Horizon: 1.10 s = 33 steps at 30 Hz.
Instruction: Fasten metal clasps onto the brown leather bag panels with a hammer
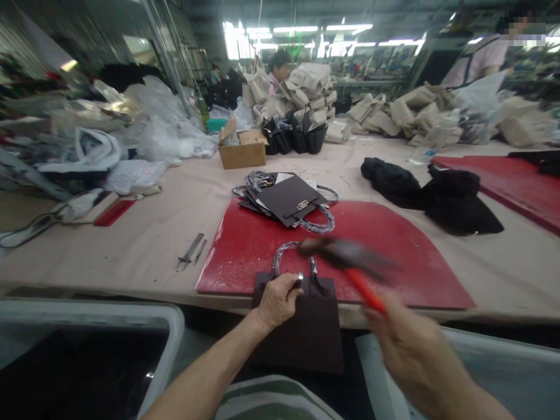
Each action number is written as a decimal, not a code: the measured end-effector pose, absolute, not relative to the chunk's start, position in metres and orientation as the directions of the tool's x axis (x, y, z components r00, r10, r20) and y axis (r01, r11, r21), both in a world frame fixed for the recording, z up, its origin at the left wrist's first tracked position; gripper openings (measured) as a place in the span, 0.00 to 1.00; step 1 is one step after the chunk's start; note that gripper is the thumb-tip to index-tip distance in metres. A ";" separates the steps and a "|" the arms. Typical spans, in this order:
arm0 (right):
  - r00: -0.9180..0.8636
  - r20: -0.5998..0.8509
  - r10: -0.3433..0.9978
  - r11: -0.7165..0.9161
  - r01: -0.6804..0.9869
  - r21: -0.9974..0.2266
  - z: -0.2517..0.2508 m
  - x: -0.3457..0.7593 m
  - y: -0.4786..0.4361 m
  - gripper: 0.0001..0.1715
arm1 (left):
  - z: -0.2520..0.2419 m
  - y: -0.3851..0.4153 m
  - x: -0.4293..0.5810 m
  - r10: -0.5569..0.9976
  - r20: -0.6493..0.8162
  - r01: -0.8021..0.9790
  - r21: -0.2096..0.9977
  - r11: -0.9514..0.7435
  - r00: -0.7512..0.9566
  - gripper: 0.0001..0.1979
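Observation:
A dark brown bag panel [301, 335] hangs partly over the table's front edge, its top lying on the red board [371, 233]. Its looped handle [285, 248] is wrapped in clear plastic. My left hand [277, 300] is closed around a small metal punch [300, 279], with only the shiny top end showing, above the panel between the handle's ends. In my right hand [405, 332] is a hammer [367, 289] with an orange-red handle. Its head is smeared by motion, raised just right of and above the punch.
Several brown bag panels [286, 198] with wrapped handles are piled on the board. Calipers [191, 251] lie to the left. A cardboard box [242, 154] and black bags [297, 137] stand behind. Black cloth pieces [459, 204] lie right. Grey bins [175, 326] flank me below; people are farther back.

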State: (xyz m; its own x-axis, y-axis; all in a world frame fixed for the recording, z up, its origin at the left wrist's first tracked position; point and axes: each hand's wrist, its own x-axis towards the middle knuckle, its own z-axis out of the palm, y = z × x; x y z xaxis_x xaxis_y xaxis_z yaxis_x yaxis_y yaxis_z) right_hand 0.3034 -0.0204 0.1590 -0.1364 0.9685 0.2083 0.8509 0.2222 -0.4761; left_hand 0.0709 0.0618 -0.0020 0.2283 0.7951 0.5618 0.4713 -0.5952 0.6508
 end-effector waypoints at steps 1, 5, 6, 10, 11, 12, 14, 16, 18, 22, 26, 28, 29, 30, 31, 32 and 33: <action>-0.173 0.164 0.971 0.231 0.853 -0.468 0.151 0.302 -0.017 0.22 | -0.002 0.062 0.071 0.792 0.565 0.472 0.647 -0.599 0.232 0.08; -0.223 -0.015 0.975 0.189 0.858 -0.478 0.133 0.314 0.002 0.20 | -0.001 0.061 0.071 0.776 0.587 0.461 0.637 -0.618 0.229 0.07; -0.203 -0.049 0.978 0.150 0.846 -0.512 0.129 0.319 0.009 0.22 | -0.001 0.061 0.071 0.775 0.591 0.462 0.636 -0.618 0.222 0.06; -0.023 -0.198 0.980 -0.093 0.825 -0.558 0.100 0.333 0.038 0.26 | 0.000 0.061 0.070 0.779 0.587 0.458 0.643 -0.614 0.219 0.06; 0.031 -0.202 0.979 -0.135 0.841 -0.524 0.091 0.334 0.045 0.25 | 0.000 0.061 0.070 0.783 0.581 0.453 0.649 -0.611 0.222 0.06; 0.082 -0.184 0.979 -0.164 0.858 -0.487 0.084 0.334 0.052 0.22 | 0.000 0.061 0.069 0.788 0.575 0.448 0.657 -0.606 0.223 0.06; 0.112 -0.065 0.992 -0.129 0.906 -0.404 0.076 0.330 0.063 0.15 | 0.000 0.060 0.069 0.801 0.557 0.439 0.677 -0.592 0.220 0.05; 0.035 0.127 0.991 0.008 0.946 -0.323 0.073 0.319 0.068 0.12 | 0.000 0.060 0.068 0.813 0.538 0.432 0.693 -0.577 0.221 0.04; -0.126 0.288 0.949 0.208 0.939 -0.275 0.072 0.302 0.068 0.15 | 0.000 0.059 0.068 0.824 0.520 0.434 0.704 -0.562 0.225 0.04; -0.344 0.271 0.899 0.422 0.848 -0.321 0.058 0.261 0.058 0.23 | 0.001 0.060 0.066 0.839 0.488 0.437 0.718 -0.542 0.239 0.05; -0.327 0.193 0.925 0.375 0.865 -0.334 0.032 0.238 0.051 0.34 | -0.002 0.057 0.066 0.855 0.477 0.425 0.744 -0.515 0.202 0.05; -0.294 0.202 0.934 0.350 0.866 -0.357 0.024 0.235 0.051 0.34 | -0.003 0.053 0.067 0.869 0.475 0.400 0.776 -0.488 0.139 0.05; -0.282 0.204 0.937 0.341 0.865 -0.369 0.023 0.235 0.051 0.33 | -0.003 0.050 0.066 0.880 0.468 0.384 0.799 -0.463 0.087 0.05; -0.272 0.204 0.940 0.332 0.864 -0.379 0.022 0.236 0.051 0.32 | -0.002 0.048 0.063 0.893 0.449 0.370 0.826 -0.425 0.024 0.05; -0.264 0.199 0.944 0.323 0.863 -0.387 0.023 0.236 0.052 0.32 | 0.001 0.045 0.060 0.907 0.419 0.357 0.854 -0.377 -0.045 0.06; -0.258 0.189 0.948 0.313 0.864 -0.394 0.024 0.237 0.052 0.31 | 0.005 0.044 0.054 0.918 0.379 0.345 0.882 -0.321 -0.114 0.07; -0.252 0.178 0.951 0.304 0.865 -0.400 0.026 0.237 0.052 0.31 | 0.010 0.044 0.046 0.924 0.338 0.338 0.903 -0.265 -0.178 0.08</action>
